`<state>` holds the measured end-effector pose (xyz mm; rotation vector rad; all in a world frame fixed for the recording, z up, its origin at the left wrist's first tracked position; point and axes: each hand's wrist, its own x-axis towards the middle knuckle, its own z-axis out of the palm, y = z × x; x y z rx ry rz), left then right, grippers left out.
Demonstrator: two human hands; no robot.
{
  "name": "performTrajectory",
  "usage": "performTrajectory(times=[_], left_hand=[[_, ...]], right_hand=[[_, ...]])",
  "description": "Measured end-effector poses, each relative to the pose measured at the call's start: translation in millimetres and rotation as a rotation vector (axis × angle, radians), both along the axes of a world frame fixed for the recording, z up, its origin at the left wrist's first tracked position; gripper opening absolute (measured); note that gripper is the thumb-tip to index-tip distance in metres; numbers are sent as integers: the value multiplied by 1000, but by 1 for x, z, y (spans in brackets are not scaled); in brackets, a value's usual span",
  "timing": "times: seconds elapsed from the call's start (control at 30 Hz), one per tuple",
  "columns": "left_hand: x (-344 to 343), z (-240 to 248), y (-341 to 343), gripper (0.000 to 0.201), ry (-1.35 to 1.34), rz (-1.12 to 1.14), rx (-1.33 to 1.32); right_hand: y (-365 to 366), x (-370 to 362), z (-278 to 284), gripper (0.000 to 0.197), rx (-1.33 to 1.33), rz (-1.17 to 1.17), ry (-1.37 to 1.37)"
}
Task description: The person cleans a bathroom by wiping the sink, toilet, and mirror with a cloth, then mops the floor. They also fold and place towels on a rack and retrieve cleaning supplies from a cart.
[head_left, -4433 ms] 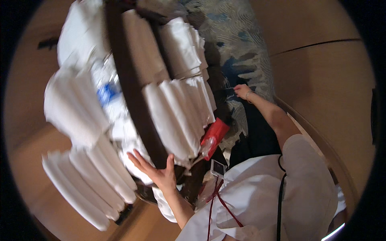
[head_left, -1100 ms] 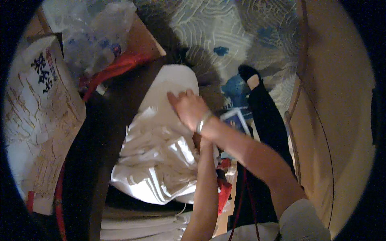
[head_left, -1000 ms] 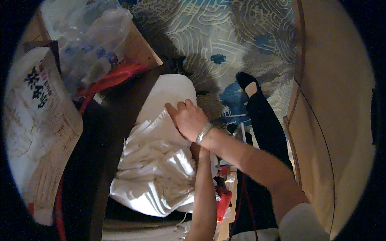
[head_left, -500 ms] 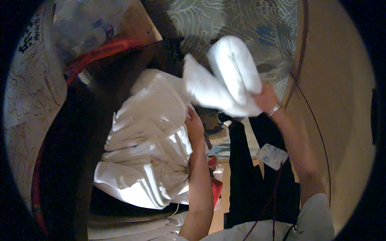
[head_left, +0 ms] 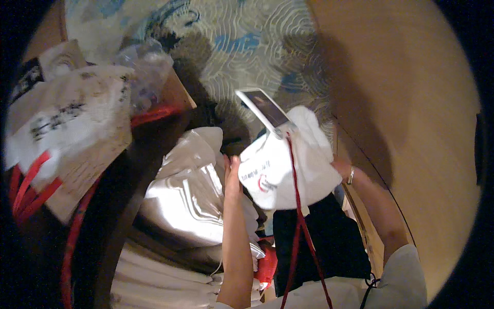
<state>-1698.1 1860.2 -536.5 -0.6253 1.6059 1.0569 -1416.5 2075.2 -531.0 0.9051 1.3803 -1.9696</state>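
Observation:
A folded white towel [head_left: 314, 154] with a small red and dark print is in front of me. My right hand [head_left: 342, 169] is closed on its right edge. My left hand [head_left: 231, 170] points upward at its left edge, fingers stretched and slightly apart. That hand lies between the towel and a pile of white linens [head_left: 180, 190]; whether it touches either is hard to tell. A flat white-edged badge or phone [head_left: 268, 110] on a red lanyard [head_left: 296, 190] hangs in front of the towel and covers part of it.
At the left, a dark cart edge [head_left: 149, 139] with red trim borders the linens. A pale printed bag [head_left: 72, 118] and a clear plastic bag [head_left: 146, 72] sit beyond it. More folded linens [head_left: 154, 273] lie below. A tan wall [head_left: 406, 92] with a thin cord rises at right.
The towel has come down and nearer to me in my right hand, its printed side now showing. My left hand has shifted off the linens toward it. The lanyard piece has swung up in front.

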Motion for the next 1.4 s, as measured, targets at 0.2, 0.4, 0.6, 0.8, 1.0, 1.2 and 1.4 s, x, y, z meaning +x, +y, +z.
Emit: performTrajectory(times=[0.2, 0.4, 0.6, 0.8, 1.0, 1.2, 1.4], left_hand=[[31, 104, -25, 98, -266, -225, 492], [120, 205, -98, 67, -204, -659, 131], [218, 297, -156, 62, -87, -707, 511], [330, 326, -211, 58, -80, -1059, 604], [325, 302, -220, 56, -593, -1204, 407], [274, 301, -134, 55, -754, -1324, 298], [190, 307, -110, 56, -654, -1510, 388]], right_hand=[[-30, 30, 152, 51, -274, -186, -236], [-135, 164, 195, 50, -178, -600, -282], [-242, 259, 313, 69, -476, -1313, 276], [-363, 338, 326, 63, 155, -1460, 123], [-421, 327, 339, 125, 444, -1300, -479], [-405, 255, 347, 117, 584, -1205, -480], [-446, 104, 373, 112, 679, -1326, -630]])
